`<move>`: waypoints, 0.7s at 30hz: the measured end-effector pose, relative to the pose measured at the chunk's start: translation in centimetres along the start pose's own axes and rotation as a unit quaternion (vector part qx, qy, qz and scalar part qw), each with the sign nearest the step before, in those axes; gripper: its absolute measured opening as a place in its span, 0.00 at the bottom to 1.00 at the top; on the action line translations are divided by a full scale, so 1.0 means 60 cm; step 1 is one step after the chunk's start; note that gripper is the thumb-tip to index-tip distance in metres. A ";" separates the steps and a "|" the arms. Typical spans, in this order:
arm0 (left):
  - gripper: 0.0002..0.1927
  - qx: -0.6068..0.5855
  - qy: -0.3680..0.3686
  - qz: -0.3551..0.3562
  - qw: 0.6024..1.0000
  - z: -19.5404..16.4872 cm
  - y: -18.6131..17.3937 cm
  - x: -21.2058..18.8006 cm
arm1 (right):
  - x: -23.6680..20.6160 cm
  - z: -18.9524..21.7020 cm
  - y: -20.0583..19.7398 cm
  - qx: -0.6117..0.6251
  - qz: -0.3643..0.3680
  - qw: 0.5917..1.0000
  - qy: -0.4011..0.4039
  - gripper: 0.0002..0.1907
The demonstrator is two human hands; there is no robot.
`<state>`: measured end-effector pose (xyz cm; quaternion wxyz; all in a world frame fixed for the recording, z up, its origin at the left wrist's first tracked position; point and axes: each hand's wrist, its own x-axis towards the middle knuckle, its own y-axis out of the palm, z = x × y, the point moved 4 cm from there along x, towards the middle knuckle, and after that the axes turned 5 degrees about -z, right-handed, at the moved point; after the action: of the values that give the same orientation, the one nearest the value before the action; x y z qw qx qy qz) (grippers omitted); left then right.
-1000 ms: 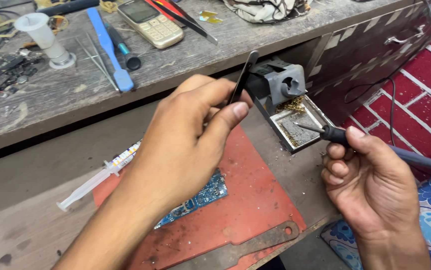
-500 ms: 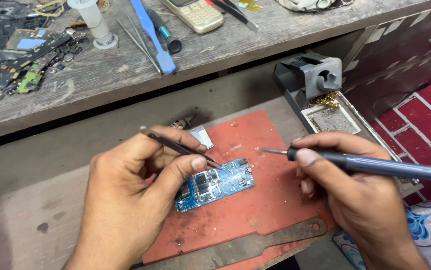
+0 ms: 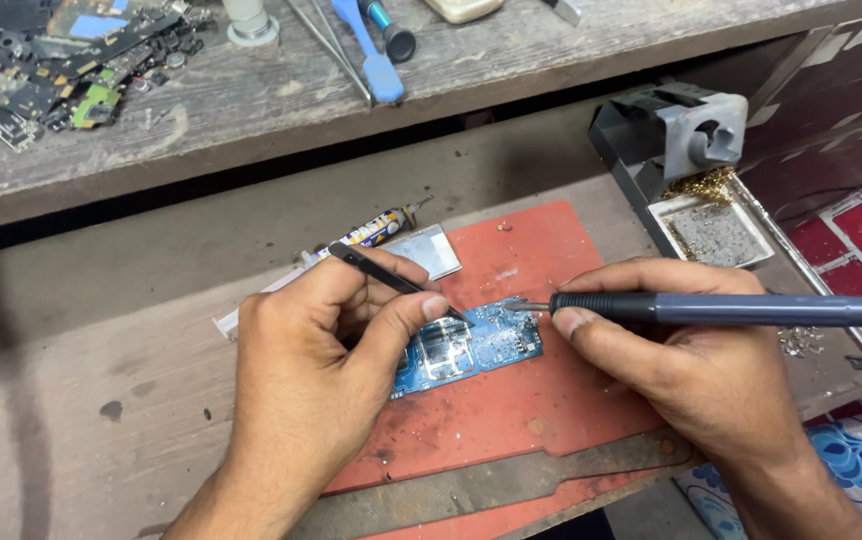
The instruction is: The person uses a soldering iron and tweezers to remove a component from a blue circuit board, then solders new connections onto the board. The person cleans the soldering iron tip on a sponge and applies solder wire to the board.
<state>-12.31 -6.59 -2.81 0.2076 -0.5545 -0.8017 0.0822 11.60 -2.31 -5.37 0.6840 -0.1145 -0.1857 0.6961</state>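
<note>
Left hand [image 3: 316, 370] closed in a pinch on black tweezers [image 3: 391, 280], tips brought down onto the blue circuit board [image 3: 471, 345], apparently to steady a part there. Right hand [image 3: 696, 365] wrapped pen-fashion round a dark soldering iron [image 3: 731, 310], tip meeting the board's top edge from 3 o'clock, just beside the tweezer tips. Board flat on a red mat [image 3: 531, 420], likely to spare the bench [image 3: 131, 330] from heat. At 1 o'clock from the board, a grey iron stand [image 3: 671, 135] with brass wool and a sponge tray, kept within reach of the right hand. At 11 o'clock, a syringe-shaped tube [image 3: 376, 230] with a white, yellow and blue label, lying just beside a small silvery plate [image 3: 431, 250]. On the upper shelf [image 3: 251, 100], scrap boards [image 3: 41, 70] at 10 o'clock and a blue tool [image 3: 371, 55] at 12. Along the mat's near edge, a flat metal bar [image 3: 491, 485].
</note>
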 end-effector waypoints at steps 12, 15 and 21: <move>0.06 0.005 0.036 -0.013 0.999 0.004 -0.003 0.000 | 0.001 0.014 0.014 -0.036 0.000 0.999 -0.006 0.12; 0.06 0.025 0.037 -0.016 0.999 0.006 -0.004 -0.001 | 0.001 0.006 0.011 -0.035 0.006 0.999 -0.001 0.11; 0.06 0.065 0.049 -0.031 0.996 0.002 -0.006 -0.001 | 0.001 0.006 0.012 -0.040 -0.001 0.999 -0.008 0.11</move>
<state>-12.65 -6.79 -2.82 0.2848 -0.5180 -0.8004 0.0997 10.76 -2.28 -5.32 0.6778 -0.1362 -0.2190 0.6886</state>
